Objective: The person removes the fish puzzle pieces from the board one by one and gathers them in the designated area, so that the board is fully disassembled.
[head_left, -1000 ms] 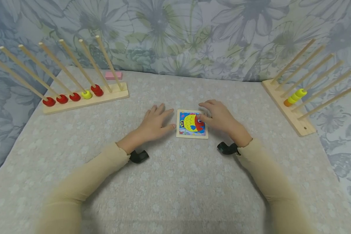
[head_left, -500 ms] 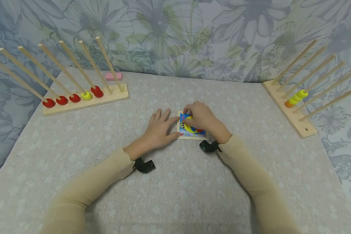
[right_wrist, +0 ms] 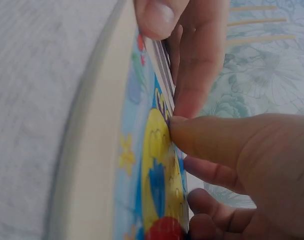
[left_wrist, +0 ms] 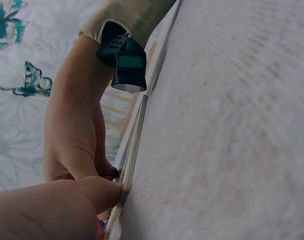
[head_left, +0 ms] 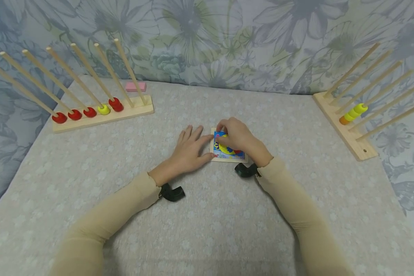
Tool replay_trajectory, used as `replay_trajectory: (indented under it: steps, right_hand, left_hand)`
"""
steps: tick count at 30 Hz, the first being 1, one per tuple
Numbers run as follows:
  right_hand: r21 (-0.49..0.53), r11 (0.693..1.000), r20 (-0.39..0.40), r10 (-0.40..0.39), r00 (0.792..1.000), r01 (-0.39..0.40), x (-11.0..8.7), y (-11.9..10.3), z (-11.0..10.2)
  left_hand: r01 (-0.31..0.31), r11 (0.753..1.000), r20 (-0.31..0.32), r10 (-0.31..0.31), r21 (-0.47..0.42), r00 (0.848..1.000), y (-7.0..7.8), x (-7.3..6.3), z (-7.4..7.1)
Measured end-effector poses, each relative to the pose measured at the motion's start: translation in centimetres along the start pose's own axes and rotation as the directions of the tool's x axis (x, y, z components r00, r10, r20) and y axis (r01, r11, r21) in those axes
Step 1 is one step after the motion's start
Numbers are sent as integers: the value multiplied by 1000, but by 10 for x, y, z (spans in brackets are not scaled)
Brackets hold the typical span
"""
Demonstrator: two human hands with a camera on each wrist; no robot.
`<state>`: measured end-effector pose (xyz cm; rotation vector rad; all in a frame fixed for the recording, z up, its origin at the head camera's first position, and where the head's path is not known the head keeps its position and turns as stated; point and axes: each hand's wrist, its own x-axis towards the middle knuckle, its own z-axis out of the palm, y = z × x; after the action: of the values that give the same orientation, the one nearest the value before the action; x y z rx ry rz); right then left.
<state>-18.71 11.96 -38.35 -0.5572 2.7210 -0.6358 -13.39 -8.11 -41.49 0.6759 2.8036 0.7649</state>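
Observation:
A small square fish picture puzzle [head_left: 229, 155] in a pale wooden frame lies flat on the patterned cloth, between both hands. My left hand [head_left: 188, 153] spreads its fingers on the cloth, its thumb and index fingertip right at the frame's left edge. From the right, my right hand [head_left: 241, 136] arches over the puzzle with curled fingers, covering the upper right of the picture. In the right wrist view, the right thumb [right_wrist: 207, 137] presses by the yellow fish's tail, with the other fingertips close beyond it. The left thumb [left_wrist: 109, 192] meets the frame's edge in the left wrist view.
A wooden peg rack [head_left: 138, 108] with red and yellow beads stands at the back left, a pink block [head_left: 136, 87] behind it. Another peg rack [head_left: 363, 149] at the right carries yellow and orange beads [head_left: 355, 112]. A floral wall [head_left: 210, 46] closes off the back.
My right hand has moved left over the puzzle and curled its fingers onto it. My left hand has shifted right to the frame's left edge. Little differs over the last half second.

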Motion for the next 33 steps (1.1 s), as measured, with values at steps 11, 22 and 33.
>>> replay_trajectory:
  steps: [11, 22, 33]
  right_hand:
    - [15, 999, -25, -40, 999, 40, -1, 0, 1]
    - [62, 997, 50, -57, 997, 54, -2, 3, -6]
    - [126, 991, -12, -43, 999, 44, -9, 20, -22]
  left_hand:
    - [3, 1000, 6, -3, -4, 1000, -1, 1, -1]
    - [5, 1000, 9, -5, -9, 1000, 0, 1, -3]
    - [16, 1000, 16, -16, -21, 1000, 1, 1, -2]
